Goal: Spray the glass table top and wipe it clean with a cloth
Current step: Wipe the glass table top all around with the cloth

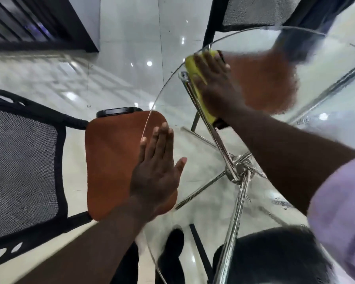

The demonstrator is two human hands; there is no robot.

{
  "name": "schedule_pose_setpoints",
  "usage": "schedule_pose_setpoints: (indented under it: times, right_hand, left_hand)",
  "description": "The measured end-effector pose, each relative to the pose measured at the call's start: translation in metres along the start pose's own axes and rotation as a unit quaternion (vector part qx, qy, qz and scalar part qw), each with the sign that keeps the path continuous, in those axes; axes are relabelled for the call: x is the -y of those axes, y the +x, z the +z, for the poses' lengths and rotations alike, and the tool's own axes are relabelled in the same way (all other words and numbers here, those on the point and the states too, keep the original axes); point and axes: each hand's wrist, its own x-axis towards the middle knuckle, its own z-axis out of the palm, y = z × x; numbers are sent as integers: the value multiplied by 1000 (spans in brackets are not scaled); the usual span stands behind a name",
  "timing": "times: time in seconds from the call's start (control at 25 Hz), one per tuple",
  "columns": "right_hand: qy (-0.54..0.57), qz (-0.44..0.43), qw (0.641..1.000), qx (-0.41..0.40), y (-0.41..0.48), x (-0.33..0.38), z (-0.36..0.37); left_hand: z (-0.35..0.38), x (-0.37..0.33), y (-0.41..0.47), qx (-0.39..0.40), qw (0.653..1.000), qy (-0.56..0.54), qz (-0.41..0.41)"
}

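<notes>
So the yellow cloth (193,66) is lying on the round glass worktop (172,99), right up by its far-left rim. The right hand (215,78) is flat on top of it, fingers straight and pressing down rather than gripping. That arm reaches across the worktop from a lilac sleeve (340,212).

The left hand (156,171) is planted on the worktop's left edge, palm down, fingers straight and together, thumb out, holding nothing.

Under the worktop you can see the chrome legs meeting at a hub (237,171). A mesh-backed chair with an orange seat (111,160) sits just left of the worktop, and another orange seat (264,83) shows blurry through its far side. Glossy tiled floor (121,68) all round.
</notes>
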Motion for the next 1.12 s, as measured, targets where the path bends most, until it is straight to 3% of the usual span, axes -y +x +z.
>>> schedule_pose_setpoints:
  times: [0.08,0.16,0.28,0.4,0.44,0.52,0.6,0.72,0.84,0.96,1.0,1.04,1.12]
  right_hand:
    - [29,50,998,5,-47,-12,-4]
    - [17,44,999,13,-98,1,0]
    - [-2,-37,999,-6,-100,27,13]
    - [-33,-152,988,-15,-15,27,13]
    - [-34,-139,990,-12,14,16,11]
    - [9,-22,1000,-8,35,-7,-1]
    - [54,68,996,-19,-3,-21,-8]
    - [54,125,990,-23,-103,-10,-2]
    - [-6,44,999,6,-145,11,14]
    - [22,-116,991,64,-103,-11,-4]
    - [32,-118,990,65,-91,-23,-9]
    - [51,-75,995,36,-84,-33,-13]
    - [94,112,987,-59,-100,-34,-8]
  left_hand:
    - [-1,1,1,9,1000,2,1]
    - [-3,1,5,27,1000,8,-10]
    - [0,0,3,50,999,14,-8]
    - [1,1,3,45,999,9,-6]
    - [2,0,3,39,999,7,-3]
    - [2,-2,3,30,999,9,-8]
    - [-3,-1,2,37,999,4,-13]
    - [-6,-4,4,48,999,8,-23]
    - [-4,-2,3,62,998,5,-20]
    - [1,-1,3,44,999,5,-16]
    - [2,-1,2,36,999,2,-11]
    - [4,-1,2,31,999,0,-11]
    - [3,-1,1,35,999,-14,-21]
